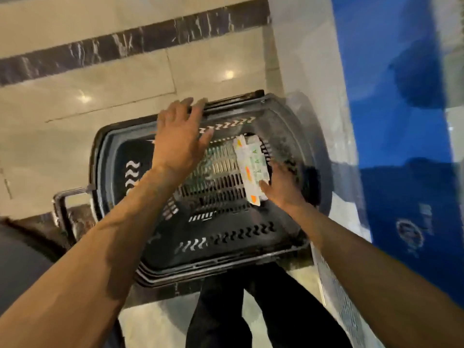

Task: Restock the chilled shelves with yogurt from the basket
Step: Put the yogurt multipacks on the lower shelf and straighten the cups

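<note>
Left hand [179, 141] spread wide above the basket's [105, 156] far rim, right hand [282, 188] low at its right wall, thumb against the yogurt pack's [251, 167] near end, grip too blurred to tell, pack flat on the basket bottom along the right wall, tiled floor [100, 71] below

The basket [155, 257] is black-grey, its walls pierced with rows of wavy slots (pale where the floor shows through). The yogurt pack [252, 167] is white with green and orange marks. Beige floor tiles [100, 79] carry a dark, white-veined stripe [125, 43]. The panel [391, 121] is blue.
</note>
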